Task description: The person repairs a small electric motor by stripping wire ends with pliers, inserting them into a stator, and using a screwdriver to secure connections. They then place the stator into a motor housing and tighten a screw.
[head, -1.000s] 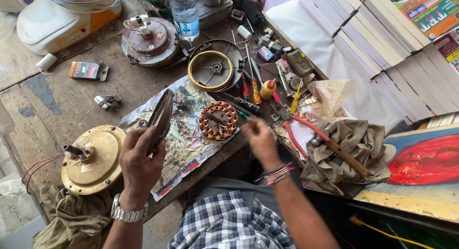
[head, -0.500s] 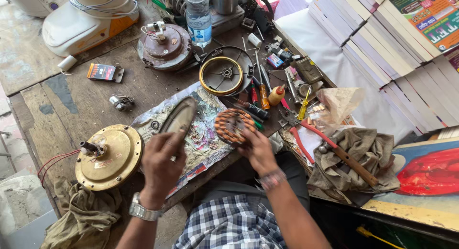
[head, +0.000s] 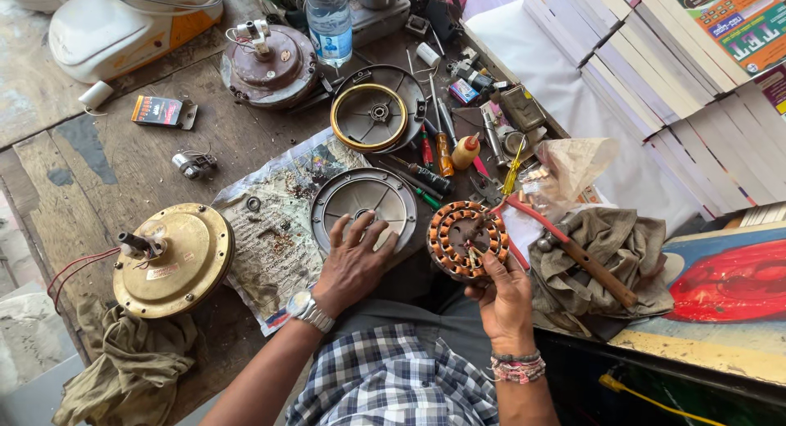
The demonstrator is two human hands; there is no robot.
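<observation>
Nearest, at the bench's near edge: left hand (head: 354, 261) flat and open, fingers spread on a grey round motor cover (head: 363, 205), pressing, not clasping. Right hand (head: 501, 293) closed around the near rim of a copper-wound stator ring (head: 467, 239), lifted slightly, it seems, above the bench at centre, just right of the grey cover. One wristwatch on the left wrist, beaded bands on the right.

Under the cover, one sheet of printed paper (head: 274, 229), its near corner overhanging the table edge. Left of it, one brass-coloured motor housing (head: 173, 258) with shaft and red wires, close to the near edge, an olive rag (head: 123, 369) hanging off below. Right, a second rag (head: 610, 246) with one wooden-handled hammer (head: 585, 258) across it, at the bench's right edge.

Open wood only in the left-middle: bare boards around one small metal part (head: 190, 164) and one small box (head: 160, 111).

Farther: one gold-rimmed cover (head: 370, 117), one brown rusty housing (head: 266, 64), one plastic bottle (head: 329, 21). Screwdrivers (head: 438, 148) crowded between, perhaps four or five; count uncertain in the clutter. Far left, a white appliance (head: 115, 25); far right, stacked books (head: 679, 82).
</observation>
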